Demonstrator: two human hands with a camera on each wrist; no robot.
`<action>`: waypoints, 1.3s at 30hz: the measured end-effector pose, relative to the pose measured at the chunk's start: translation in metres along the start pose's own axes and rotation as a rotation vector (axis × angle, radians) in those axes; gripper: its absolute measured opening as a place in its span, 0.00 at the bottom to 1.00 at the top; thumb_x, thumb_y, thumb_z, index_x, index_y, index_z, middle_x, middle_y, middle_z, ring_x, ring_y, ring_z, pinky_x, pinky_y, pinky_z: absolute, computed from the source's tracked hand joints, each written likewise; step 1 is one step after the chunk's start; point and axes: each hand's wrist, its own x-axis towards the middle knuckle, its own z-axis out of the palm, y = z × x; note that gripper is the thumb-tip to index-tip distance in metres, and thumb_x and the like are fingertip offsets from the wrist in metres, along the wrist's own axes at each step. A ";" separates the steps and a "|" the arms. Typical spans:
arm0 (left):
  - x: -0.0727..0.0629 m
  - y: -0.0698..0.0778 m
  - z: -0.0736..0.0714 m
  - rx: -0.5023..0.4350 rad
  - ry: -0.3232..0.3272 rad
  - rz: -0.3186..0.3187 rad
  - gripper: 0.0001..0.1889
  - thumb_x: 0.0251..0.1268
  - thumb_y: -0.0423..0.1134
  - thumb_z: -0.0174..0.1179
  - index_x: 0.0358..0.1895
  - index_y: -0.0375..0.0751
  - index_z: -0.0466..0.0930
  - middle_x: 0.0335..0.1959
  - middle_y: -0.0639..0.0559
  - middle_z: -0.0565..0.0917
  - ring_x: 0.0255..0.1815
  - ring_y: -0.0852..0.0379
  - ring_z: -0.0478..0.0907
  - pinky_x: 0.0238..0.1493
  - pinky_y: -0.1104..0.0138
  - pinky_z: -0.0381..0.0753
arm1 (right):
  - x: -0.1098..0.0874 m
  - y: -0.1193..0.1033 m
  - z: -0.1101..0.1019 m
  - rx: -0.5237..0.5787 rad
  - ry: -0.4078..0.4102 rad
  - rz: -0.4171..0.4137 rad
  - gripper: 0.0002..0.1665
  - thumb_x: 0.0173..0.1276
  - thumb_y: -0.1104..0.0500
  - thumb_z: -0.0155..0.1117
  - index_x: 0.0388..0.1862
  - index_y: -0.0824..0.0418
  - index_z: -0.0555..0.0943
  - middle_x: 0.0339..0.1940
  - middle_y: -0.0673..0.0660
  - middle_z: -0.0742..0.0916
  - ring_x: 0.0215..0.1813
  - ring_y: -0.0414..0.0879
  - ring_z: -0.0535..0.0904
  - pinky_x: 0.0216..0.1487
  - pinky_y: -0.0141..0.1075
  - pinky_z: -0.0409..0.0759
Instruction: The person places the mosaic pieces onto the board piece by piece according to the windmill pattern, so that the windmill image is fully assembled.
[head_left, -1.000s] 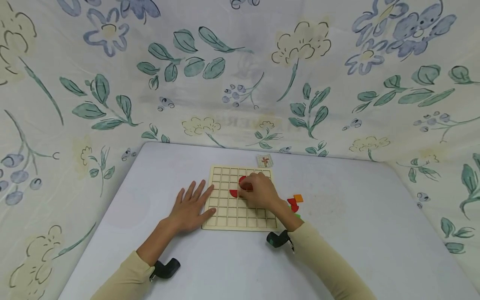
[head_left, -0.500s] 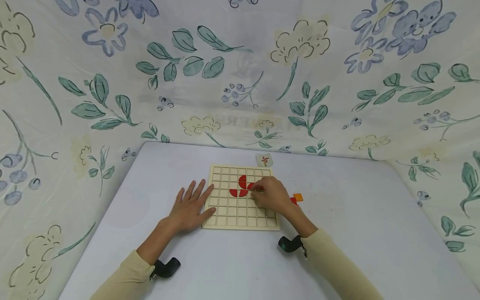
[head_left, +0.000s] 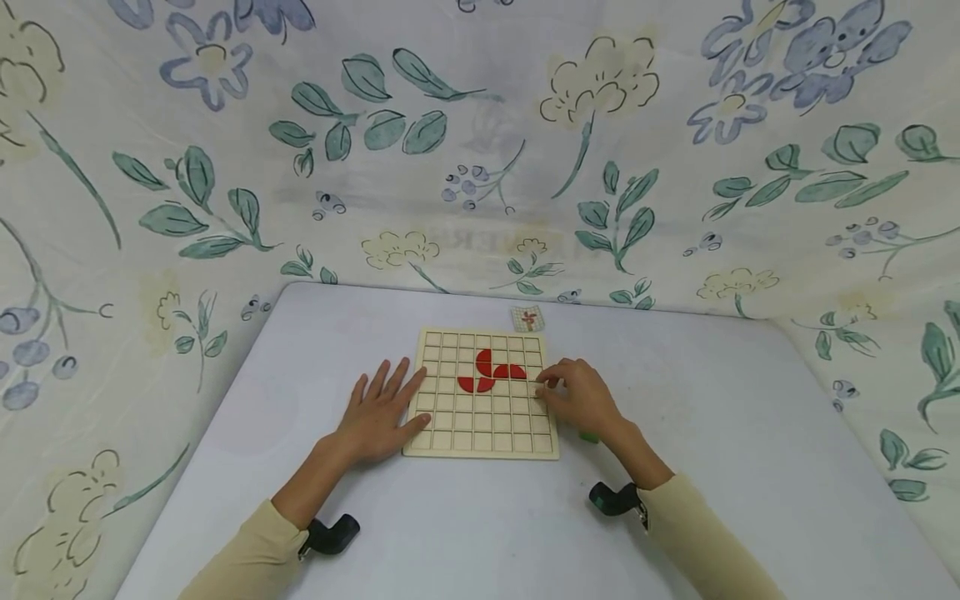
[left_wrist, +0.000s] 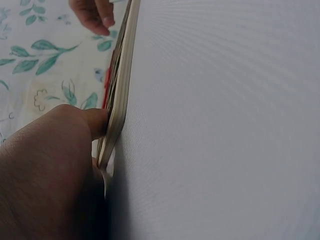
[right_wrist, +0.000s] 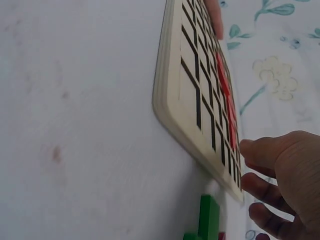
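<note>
A wooden grid board (head_left: pixel 480 423) lies on the white table, with several red quarter-round pieces (head_left: pixel 484 362) set in cells around its middle. My left hand (head_left: pixel 378 421) rests with spread fingers along the board's left edge. In the left wrist view, its thumb (left_wrist: pixel 97 123) touches the board's side. At the right edge of the board hovers my right hand (head_left: pixel 585 396), fingers loosely bent. Nothing shows between its thumb and fingers in the right wrist view. Below that hand are green pieces (right_wrist: pixel 208 217) and a sliver of red, partly hidden.
A small card (head_left: pixel 528 318) printed with a grid and a red figure lies just behind the board. Floral cloth (head_left: pixel 480 167) hangs behind the table (head_left: pixel 720 433). Each wrist wears a black camera (head_left: pixel 333 535).
My right hand has drawn back rightward from the middle of the board to its right edge, uncovering the red pieces. It now hides the orange piece. My left hand has stayed put.
</note>
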 end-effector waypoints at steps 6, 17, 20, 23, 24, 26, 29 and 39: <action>0.000 0.001 0.000 0.001 0.001 -0.002 0.40 0.70 0.61 0.50 0.79 0.45 0.53 0.79 0.39 0.47 0.78 0.36 0.37 0.70 0.38 0.37 | -0.011 0.012 -0.008 -0.002 0.005 0.039 0.08 0.62 0.60 0.72 0.40 0.59 0.88 0.29 0.47 0.82 0.34 0.46 0.74 0.35 0.39 0.75; -0.001 0.001 -0.002 -0.001 0.016 0.003 0.40 0.70 0.61 0.50 0.79 0.45 0.53 0.79 0.39 0.48 0.78 0.36 0.38 0.70 0.38 0.37 | -0.026 0.028 -0.025 -0.048 0.011 0.110 0.12 0.60 0.59 0.75 0.42 0.61 0.88 0.33 0.51 0.84 0.36 0.47 0.74 0.38 0.42 0.75; -0.001 0.001 -0.001 -0.003 0.018 0.006 0.40 0.70 0.61 0.49 0.79 0.45 0.53 0.79 0.39 0.48 0.78 0.36 0.38 0.70 0.38 0.37 | -0.031 0.032 -0.027 -0.061 0.034 0.117 0.12 0.59 0.59 0.75 0.40 0.63 0.88 0.31 0.52 0.84 0.36 0.48 0.75 0.37 0.42 0.75; -0.001 0.001 -0.001 -0.002 0.012 0.005 0.40 0.71 0.61 0.49 0.79 0.45 0.52 0.79 0.39 0.47 0.78 0.36 0.38 0.70 0.38 0.37 | -0.037 0.036 -0.030 -0.069 0.055 0.119 0.10 0.59 0.60 0.75 0.38 0.64 0.87 0.28 0.52 0.83 0.35 0.50 0.75 0.36 0.41 0.74; -0.001 0.001 -0.002 -0.003 0.013 0.007 0.40 0.70 0.61 0.50 0.79 0.45 0.52 0.79 0.39 0.47 0.78 0.36 0.38 0.70 0.38 0.37 | -0.039 0.038 -0.031 -0.070 0.056 0.124 0.10 0.59 0.60 0.75 0.37 0.64 0.87 0.28 0.51 0.83 0.35 0.50 0.76 0.36 0.41 0.74; -0.001 0.001 -0.002 -0.004 0.007 0.007 0.40 0.70 0.60 0.50 0.79 0.45 0.52 0.79 0.39 0.47 0.78 0.36 0.37 0.70 0.38 0.37 | -0.042 0.042 -0.032 -0.078 0.057 0.136 0.08 0.58 0.61 0.76 0.35 0.64 0.88 0.28 0.51 0.84 0.35 0.49 0.76 0.37 0.42 0.75; 0.000 0.001 -0.002 -0.006 -0.002 0.006 0.40 0.71 0.60 0.50 0.79 0.45 0.52 0.79 0.39 0.47 0.78 0.36 0.37 0.70 0.38 0.37 | -0.047 0.048 -0.033 -0.079 0.042 0.143 0.06 0.58 0.62 0.76 0.34 0.63 0.88 0.29 0.51 0.84 0.36 0.49 0.75 0.40 0.44 0.77; 0.000 0.001 -0.001 -0.019 0.005 0.006 0.40 0.70 0.61 0.49 0.79 0.44 0.53 0.79 0.38 0.47 0.78 0.35 0.37 0.70 0.38 0.36 | -0.047 0.055 -0.026 -0.075 0.021 0.032 0.14 0.59 0.64 0.73 0.46 0.62 0.88 0.32 0.52 0.81 0.37 0.49 0.70 0.36 0.40 0.68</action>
